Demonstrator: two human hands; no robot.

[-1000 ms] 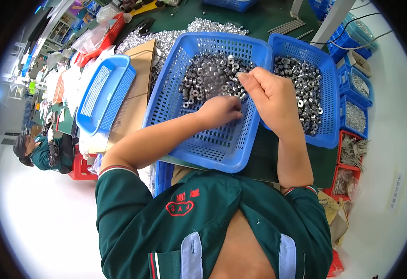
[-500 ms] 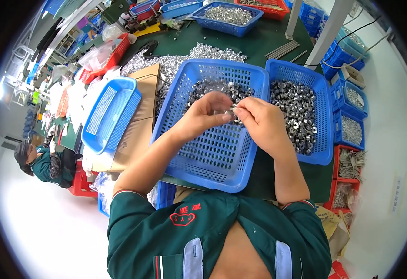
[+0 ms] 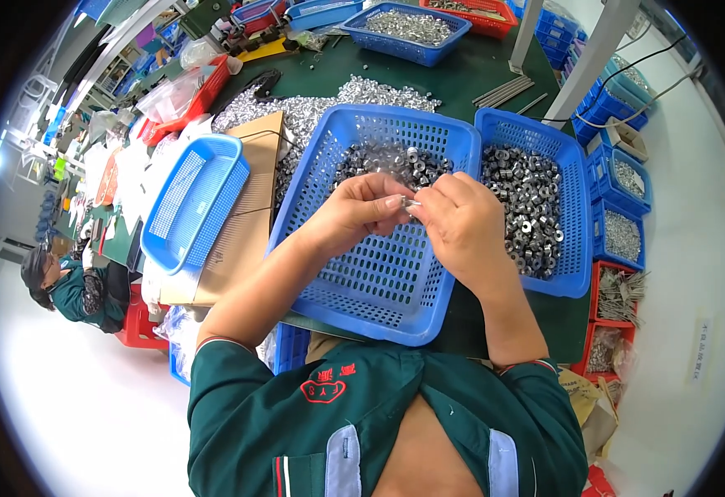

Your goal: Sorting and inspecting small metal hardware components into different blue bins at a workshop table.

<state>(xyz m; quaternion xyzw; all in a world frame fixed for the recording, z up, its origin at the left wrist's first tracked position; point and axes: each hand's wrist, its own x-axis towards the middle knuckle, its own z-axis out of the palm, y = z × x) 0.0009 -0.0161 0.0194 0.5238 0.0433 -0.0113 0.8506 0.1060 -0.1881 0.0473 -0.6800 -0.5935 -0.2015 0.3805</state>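
Observation:
Both of my hands meet above a large blue perforated basket (image 3: 379, 319). My left hand (image 3: 362, 211) pinches a small shiny metal part (image 3: 408, 203) between thumb and fingers. On the other side of that part, my right hand (image 3: 460, 219) is closed, its thumb and forefinger at the part's end. The part's exact kind is too small to make out. Below and beyond the hands, dark and silvery metal rings (image 3: 416, 166) lie in the far half of the basket, beside a crumpled clear plastic bag (image 3: 379, 156).
A second blue basket (image 3: 578, 277) full of metal rings stands at the right. Beyond lies a heap of small silvery parts (image 3: 354, 95), with metal rods (image 3: 503, 91) near a white post (image 3: 586, 66). A smaller blue basket (image 3: 172, 248) rests on cardboard (image 3: 251, 166). Another person (image 3: 72, 286) sits far left.
My left fingers have closed in around the small metal part, where they were more spread before. My right hand has turned slightly, and the hands are nearer each other.

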